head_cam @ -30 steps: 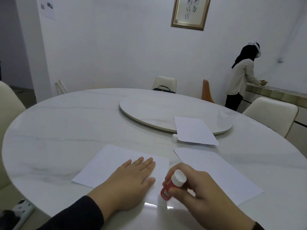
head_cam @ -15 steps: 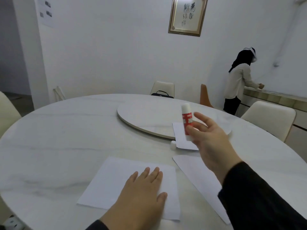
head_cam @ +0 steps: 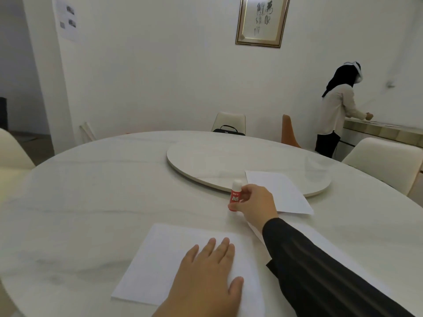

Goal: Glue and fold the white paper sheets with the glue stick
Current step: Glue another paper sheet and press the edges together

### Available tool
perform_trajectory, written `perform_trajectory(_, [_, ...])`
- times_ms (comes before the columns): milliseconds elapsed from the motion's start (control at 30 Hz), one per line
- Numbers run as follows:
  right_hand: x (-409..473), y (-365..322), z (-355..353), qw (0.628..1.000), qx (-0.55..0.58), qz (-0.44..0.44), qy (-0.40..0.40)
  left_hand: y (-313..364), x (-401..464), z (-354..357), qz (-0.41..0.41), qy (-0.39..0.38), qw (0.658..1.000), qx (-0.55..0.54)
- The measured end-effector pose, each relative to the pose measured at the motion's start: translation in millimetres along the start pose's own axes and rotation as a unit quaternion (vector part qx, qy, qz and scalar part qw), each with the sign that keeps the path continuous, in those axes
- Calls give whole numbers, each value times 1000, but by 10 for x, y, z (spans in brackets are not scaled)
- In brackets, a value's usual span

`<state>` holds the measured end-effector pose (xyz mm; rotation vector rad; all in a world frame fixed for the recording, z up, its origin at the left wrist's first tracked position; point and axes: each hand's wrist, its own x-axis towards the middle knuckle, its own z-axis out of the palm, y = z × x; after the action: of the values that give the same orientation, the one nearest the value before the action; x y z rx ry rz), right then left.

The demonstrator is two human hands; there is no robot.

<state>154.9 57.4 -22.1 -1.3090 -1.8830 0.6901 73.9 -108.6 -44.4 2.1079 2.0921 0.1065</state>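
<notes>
A white paper sheet [head_cam: 164, 259] lies near the table's front edge, and my left hand [head_cam: 206, 280] rests flat on its right half with fingers spread. My right hand [head_cam: 254, 204] reaches forward and grips a red glue stick [head_cam: 235, 196] with a white cap, standing upright on the table just in front of the turntable. A second sheet [head_cam: 279, 191] lies half on the turntable's rim, right of the glue stick. A third sheet [head_cam: 320, 239] lies under my right forearm, mostly hidden by the black sleeve.
A round marble table [head_cam: 91, 191] carries a raised turntable [head_cam: 217, 161] at its centre. Cream chairs stand at the left, far side and right [head_cam: 384, 163]; a black bag [head_cam: 227, 130] sits on the far chair. A person [head_cam: 338, 110] stands at a counter at the back right.
My right hand has carried the glue stick from the near edge up and forward, then lowered it upright onto the table by the turntable. My left hand stayed flat on the sheet.
</notes>
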Motion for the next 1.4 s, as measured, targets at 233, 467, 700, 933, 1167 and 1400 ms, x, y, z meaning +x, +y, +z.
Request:
perform_trajectory(233, [-390, -10, -980, 999, -22, 18, 31, -24, -4, 51, 0, 17, 1000, -11])
perform_trajectory(467, [-1487, 745, -1307, 914, -370, -108, -128, -2, -47, 16, -4, 18, 1000, -17])
perform_trajectory(700, [-1916, 1110, -1300, 961, -250, -99, 60, 159, -111, -40, -3, 15, 1000, -17])
perform_trajectory(933, [-1921, 851, -1481, 972, -225, -36, -61, 275, -79, 9, 5, 53, 998, -21])
perform_trajectory(1167, [-1798, 505, -1553, 974, -193, 6, 115, 303, -69, -62, 16, 118, 956, -270])
perform_trajectory(1400, [-1763, -41, -1420, 954, -182, -236, 43, -159, -137, -624, -60, -70, 563, -822])
